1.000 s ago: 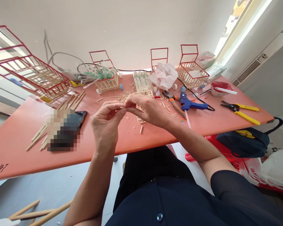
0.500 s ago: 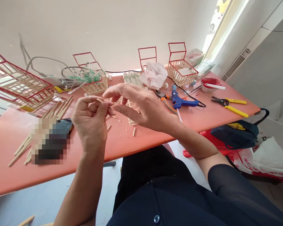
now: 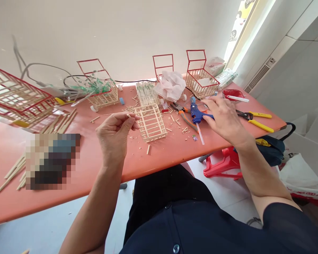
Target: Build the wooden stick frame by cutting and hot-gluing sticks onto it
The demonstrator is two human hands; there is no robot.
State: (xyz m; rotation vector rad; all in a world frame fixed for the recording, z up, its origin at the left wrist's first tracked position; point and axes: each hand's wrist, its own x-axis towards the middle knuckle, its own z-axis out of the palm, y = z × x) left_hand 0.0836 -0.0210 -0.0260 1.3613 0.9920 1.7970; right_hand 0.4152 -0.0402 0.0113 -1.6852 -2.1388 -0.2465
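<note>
My left hand [image 3: 113,135] is raised over the table, thumb and forefinger pinched on a short thin wooden stick [image 3: 128,115], of which only the tip shows. Just right of those fingers lies a small wooden lattice frame [image 3: 152,123] built from thin sticks. My right hand [image 3: 225,118] hovers around the handle end of a blue glue gun [image 3: 197,112], fingers and thumb apart; part of the handle is hidden behind it. A clear glue stick [image 3: 200,134] pokes out of the gun. Beside the gun lie orange-handled pliers [image 3: 187,116].
Yellow-handled pliers [image 3: 261,121] and a red-stained bowl [image 3: 231,94] are at the right. Red-trimmed stick baskets [image 3: 202,83] stand along the wall. Loose sticks [image 3: 12,173] lie left, cut bits near the middle. A red stool [image 3: 222,164] stands beneath the table [image 3: 95,180].
My right hand has left my left hand and moved right to the glue gun. The lattice frame is now uncovered. The left hand still pinches the stick, slightly further right.
</note>
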